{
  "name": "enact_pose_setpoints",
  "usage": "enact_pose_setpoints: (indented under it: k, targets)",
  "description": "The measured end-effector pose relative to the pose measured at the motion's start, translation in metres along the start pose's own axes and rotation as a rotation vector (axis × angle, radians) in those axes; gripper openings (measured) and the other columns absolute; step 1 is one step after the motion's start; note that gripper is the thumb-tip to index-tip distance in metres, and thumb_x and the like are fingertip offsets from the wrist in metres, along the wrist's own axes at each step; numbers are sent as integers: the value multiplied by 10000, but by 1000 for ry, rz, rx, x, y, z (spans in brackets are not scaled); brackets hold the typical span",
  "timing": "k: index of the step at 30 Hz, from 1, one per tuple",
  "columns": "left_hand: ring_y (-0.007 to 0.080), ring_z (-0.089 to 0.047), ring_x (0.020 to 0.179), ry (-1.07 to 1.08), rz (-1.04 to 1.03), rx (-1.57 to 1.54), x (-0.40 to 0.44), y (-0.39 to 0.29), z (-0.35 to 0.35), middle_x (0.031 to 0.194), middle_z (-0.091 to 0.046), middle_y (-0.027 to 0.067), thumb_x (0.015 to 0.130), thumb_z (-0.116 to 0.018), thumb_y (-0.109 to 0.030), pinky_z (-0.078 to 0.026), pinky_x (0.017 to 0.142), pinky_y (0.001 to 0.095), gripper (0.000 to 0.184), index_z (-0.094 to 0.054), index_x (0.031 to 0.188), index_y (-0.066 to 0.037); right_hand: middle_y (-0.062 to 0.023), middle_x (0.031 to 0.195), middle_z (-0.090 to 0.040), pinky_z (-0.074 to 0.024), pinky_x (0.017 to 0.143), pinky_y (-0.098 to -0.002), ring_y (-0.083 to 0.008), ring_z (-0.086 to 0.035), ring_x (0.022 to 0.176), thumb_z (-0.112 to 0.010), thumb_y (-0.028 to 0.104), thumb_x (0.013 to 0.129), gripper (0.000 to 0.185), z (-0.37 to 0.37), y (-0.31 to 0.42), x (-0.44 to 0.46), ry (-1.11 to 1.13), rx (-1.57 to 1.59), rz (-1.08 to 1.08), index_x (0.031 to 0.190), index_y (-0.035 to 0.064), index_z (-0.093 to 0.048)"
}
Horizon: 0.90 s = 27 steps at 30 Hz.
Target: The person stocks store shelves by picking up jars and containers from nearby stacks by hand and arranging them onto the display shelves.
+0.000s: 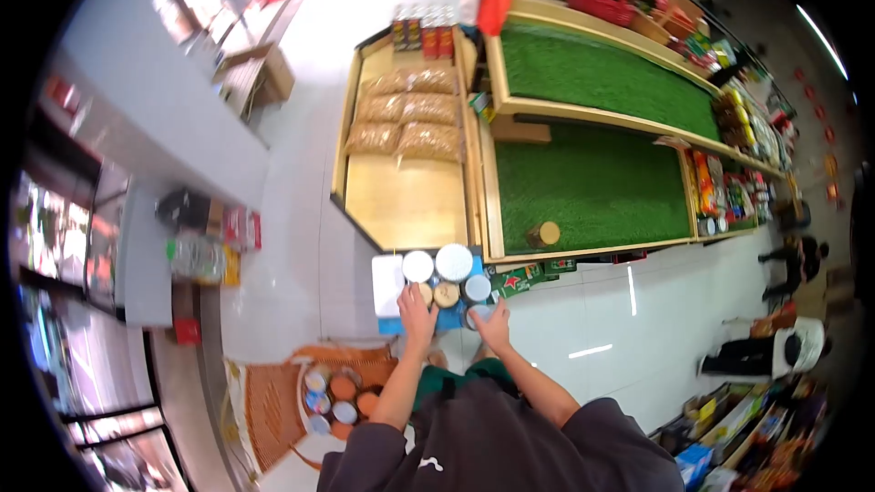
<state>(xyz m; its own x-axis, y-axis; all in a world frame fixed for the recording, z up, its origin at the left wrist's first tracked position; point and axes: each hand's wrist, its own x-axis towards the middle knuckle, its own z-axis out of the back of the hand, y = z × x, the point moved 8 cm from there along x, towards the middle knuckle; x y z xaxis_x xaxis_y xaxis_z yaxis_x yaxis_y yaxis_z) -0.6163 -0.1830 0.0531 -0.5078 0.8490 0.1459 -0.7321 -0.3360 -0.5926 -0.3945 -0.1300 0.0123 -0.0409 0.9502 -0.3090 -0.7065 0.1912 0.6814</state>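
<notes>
Several round-lidded jars stand on a blue surface in front of the body, among them a large white lid (454, 262), another white lid (418, 267) and a tan lid (446, 294). My left hand (416, 312) is at a tan-lidded jar on the left of the group, fingers curved round its edge. My right hand (493, 323) holds a jar with a pale lid (478, 315) at the group's lower right. Just above that one is a pale blue lid (477, 288). A white box (387, 287) lies left of the jars.
Ahead is a wooden display (401, 200) with bagged goods (428, 140). Right of it are green-lined shelves (592, 182) holding one jar (544, 234). A wicker chair (273, 415) with more jars (344, 389) is at lower left. A person (775, 348) is at far right.
</notes>
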Motion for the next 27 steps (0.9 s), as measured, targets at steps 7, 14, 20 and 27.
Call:
enact_pose_setpoints:
  k: [7, 14, 20, 27]
  targets:
    - [372, -451, 1102, 58, 105, 29, 11, 11, -4, 1212, -489, 189, 641, -808, -156, -399, 964, 419, 792, -390, 1289, 23, -271, 1308, -388, -301, 993, -539, -446, -371, 1179, -693, 375, 758, 876, 20, 32, -29, -305, -183, 1, 1443, 70, -240]
    - [350, -462, 1085, 75, 159, 92, 6, 14, -9, 1171, -529, 164, 634, -821, -191, -389, 942, 430, 791, -400, 1271, 14, -251, 1280, -401, -341, 964, -521, -437, -440, 1124, -700, 347, 753, 839, -11, 29, -19, -78, -156, 79, 1427, 78, -279]
    - [331, -476, 1059, 78, 199, 163, 1, 29, -20, 1113, -550, 136, 615, -832, -220, -387, 908, 435, 738, -443, 1212, -27, -306, 1287, -404, -400, 940, -511, -473, -503, 1072, -700, 384, 751, 866, -7, 12, -5, -105, -94, 116, 1418, 49, -261]
    - [313, -487, 1036, 3, 177, 64, -5, 37, -12, 1068, -559, 106, 575, -838, -230, -377, 902, 432, 681, -508, 1148, -68, -286, 1324, -381, -349, 989, -520, -458, -442, 1158, -704, 395, 755, 874, 6, 40, -25, -244, -425, 130, 1424, 26, -279]
